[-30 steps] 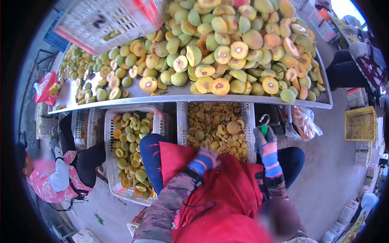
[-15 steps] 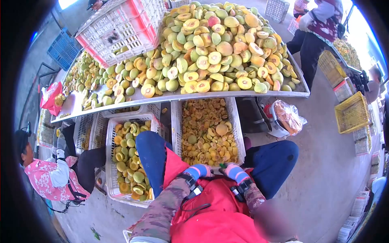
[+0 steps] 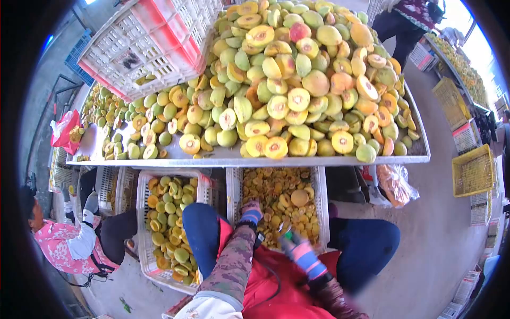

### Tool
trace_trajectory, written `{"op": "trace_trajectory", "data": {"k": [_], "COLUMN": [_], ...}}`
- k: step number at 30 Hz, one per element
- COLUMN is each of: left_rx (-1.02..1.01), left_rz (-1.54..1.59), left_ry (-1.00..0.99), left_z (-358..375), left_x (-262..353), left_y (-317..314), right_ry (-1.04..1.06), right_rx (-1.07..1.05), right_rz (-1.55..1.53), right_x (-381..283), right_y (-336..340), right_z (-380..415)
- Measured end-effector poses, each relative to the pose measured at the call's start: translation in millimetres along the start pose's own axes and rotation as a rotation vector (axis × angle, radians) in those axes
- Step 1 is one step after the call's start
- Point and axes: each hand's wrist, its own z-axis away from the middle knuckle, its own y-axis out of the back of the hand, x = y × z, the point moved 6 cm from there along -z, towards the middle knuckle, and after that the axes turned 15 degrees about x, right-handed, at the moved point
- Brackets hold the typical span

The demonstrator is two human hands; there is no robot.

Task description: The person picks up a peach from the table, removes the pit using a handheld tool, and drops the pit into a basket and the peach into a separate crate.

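Jutting from right hand [image 3: 295,249], green-handled tool [image 3: 288,234] above cut fruit [image 3: 276,198].

L hand [image 3: 251,207] fwd @ mid crate [image 3: 323,207]

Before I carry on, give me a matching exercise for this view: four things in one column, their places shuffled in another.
1. Green-handled metal tool
2. White-and-red slatted plastic crate
3. Red plastic bag
4. Round orange-yellow fruit

A. At the left end of the metal table
B. On top of the small fruit pieces in the white plastic crate between the knees
C. In the right hand
D. Up on the table, beside the heaped fruit

Pairs: 1-C, 2-D, 3-A, 4-B
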Motion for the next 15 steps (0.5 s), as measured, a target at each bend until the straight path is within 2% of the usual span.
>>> {"op": "trace_trajectory", "data": {"k": [1,3,4,5,6,7,8,9,11,13,14,15], "left_rx": [-0.016,-0.017,0.044,0.103,0.124,0.180,0.220,0.231,-0.191,-0.248,-0.285,-0.310], "left_rz": [0.026,-0.031,0.058,0.146,0.147,0.608,1.068,1.068,2.235,2.408,2.443,2.478], "left_ry": [-0.014,-0.001,0.027,0.050,0.032,0.175,0.319,0.306,0.054,-0.080,-0.110,-0.157], "left_z": [0.3,-3.2,3.4,8.1,3.8,0.1,-0.6,12.2,76.9,127.7,154.2,174.0], "left_x": [-0.5,-1.1,-1.8,-1.6,-0.8,-4.7,-9.7,-7.2,34.1,45.4,45.8,44.7], "left_y": [5.9,11.9,25.9,38.1,39.4,42.1,44.8,66.0,146.4,198.8,218.2,234.7], "right_ry": [0.208,0.780,0.686,0.701,0.269,-0.169,-0.172,-0.095,-0.016,0.123,0.159,0.633], "right_rx": [0.016,0.126,0.107,0.127,0.202,0.251,0.300,0.294,0.200,0.167,0.146,0.228], "right_rz": [0.225,0.378,0.356,0.359,-0.089,-0.532,-0.653,-0.621,-0.510,-0.510,-0.383,0.065], "right_x": [15.3,-11.2,21.3,10.5,9.3,15.4,11.3,-13.9,-60.9,-100.4,-111.4,-96.5], "right_y": [-13.2,-13.5,-13.0,-4.9,14.9,24.2,32.7,42.7,54.9,59.1,60.5,61.9], "right_z": [3.3,20.7,8.7,5.1,-6.9,-11.6,-17.7,-16.8,-6.6,11.6,20.0,19.2]}}
